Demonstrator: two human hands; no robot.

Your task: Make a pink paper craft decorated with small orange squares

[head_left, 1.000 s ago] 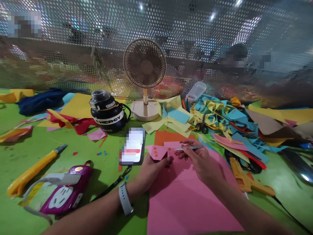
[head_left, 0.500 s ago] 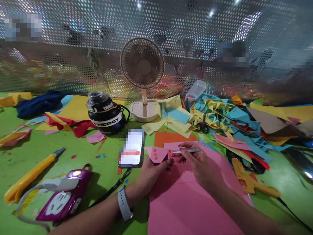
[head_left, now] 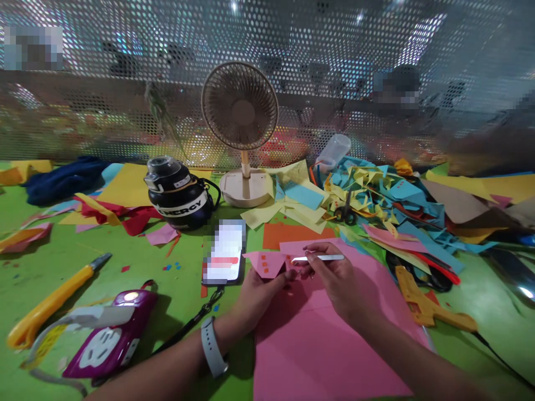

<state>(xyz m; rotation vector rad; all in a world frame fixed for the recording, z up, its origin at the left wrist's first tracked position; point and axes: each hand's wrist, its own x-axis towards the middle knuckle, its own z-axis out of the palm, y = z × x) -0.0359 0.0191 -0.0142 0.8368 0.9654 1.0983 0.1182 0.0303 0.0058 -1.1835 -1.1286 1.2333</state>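
My left hand (head_left: pixel 262 292) is closed on a folded pink paper piece (head_left: pixel 271 268), its thumb along the lower edge. Small orange squares (head_left: pixel 264 264) sit on the piece's left face, and more orange shows on its right part. In my right hand (head_left: pixel 334 273) is a pair of slim pale tweezers (head_left: pixel 324 257), pinched between the fingers, with the tip pointing left at the orange bit on the paper. Both hands are above a large pink sheet (head_left: pixel 321 351). The tips of some right-hand fingers are hidden behind the paper.
A phone (head_left: pixel 225 250) lies left of the hands, near a black bottle (head_left: pixel 179 195) and a fan (head_left: pixel 240 106). To the right are a yellow glue gun (head_left: pixel 430 303), scissors (head_left: pixel 346 211) and heaped paper scraps (head_left: pixel 376 189). A yellow cutter (head_left: pixel 58 298) and purple power strip (head_left: pixel 111 340) lie left.
The tweezers have turned slightly, and their tip has shifted a little left along the pink paper. My left hand keeps its hold. The whole view has moved slightly.
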